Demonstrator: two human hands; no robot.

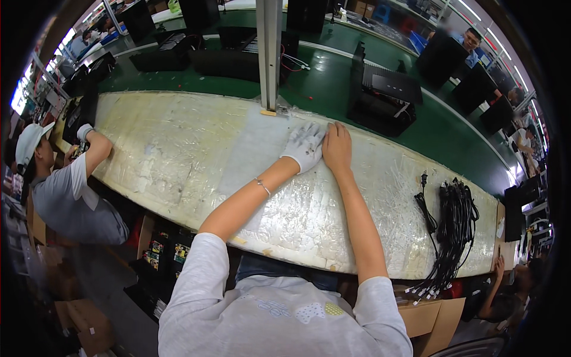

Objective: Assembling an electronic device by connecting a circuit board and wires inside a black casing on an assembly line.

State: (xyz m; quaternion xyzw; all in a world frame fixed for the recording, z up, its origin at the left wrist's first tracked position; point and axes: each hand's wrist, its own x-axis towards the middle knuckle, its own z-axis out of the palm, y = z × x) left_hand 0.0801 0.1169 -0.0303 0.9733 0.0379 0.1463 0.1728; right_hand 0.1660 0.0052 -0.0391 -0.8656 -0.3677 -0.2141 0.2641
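My left hand (305,147), in a white glove with grey smudges, lies flat near the far edge of the film-covered workbench (178,149). Its fingers stretch forward and hold nothing. Right beside it, my bare right hand (337,146) rests at the same edge with its fingers extended, close against the glove. No object shows in or under either hand. A bundle of black power cables (455,229) with white connectors lies on the bench to the right, well apart from my hands.
A metal post (269,56) rises just beyond my hands. Black equipment cases (386,92) stand on the green conveyor (324,83). A co-worker (71,190) sits at the left end. Boxes of circuit boards (156,253) and an opened carton (431,321) are below the near edge.
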